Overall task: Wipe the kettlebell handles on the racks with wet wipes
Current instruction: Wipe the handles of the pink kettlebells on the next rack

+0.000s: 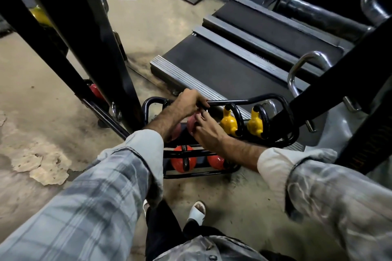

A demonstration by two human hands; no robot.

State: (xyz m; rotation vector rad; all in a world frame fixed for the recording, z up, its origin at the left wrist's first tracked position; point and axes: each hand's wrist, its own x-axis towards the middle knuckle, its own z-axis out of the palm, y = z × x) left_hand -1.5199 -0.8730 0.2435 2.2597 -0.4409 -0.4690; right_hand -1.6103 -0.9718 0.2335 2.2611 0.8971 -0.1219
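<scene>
Left hand [188, 101] fingers curl round rack bar [233, 101]; right hand [209, 128] fingers' grip unclear

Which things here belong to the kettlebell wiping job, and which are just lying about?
Job: rack, pink kettlebell, yellow kettlebells, red kettlebells, left hand gripping the rack's top bar, right hand at the pink one.

Lying about: treadmill, black frame posts, chrome handle.

Two yellow kettlebells [229, 124] [255, 123] — two treadmills [222, 70] [282, 27].
</scene>
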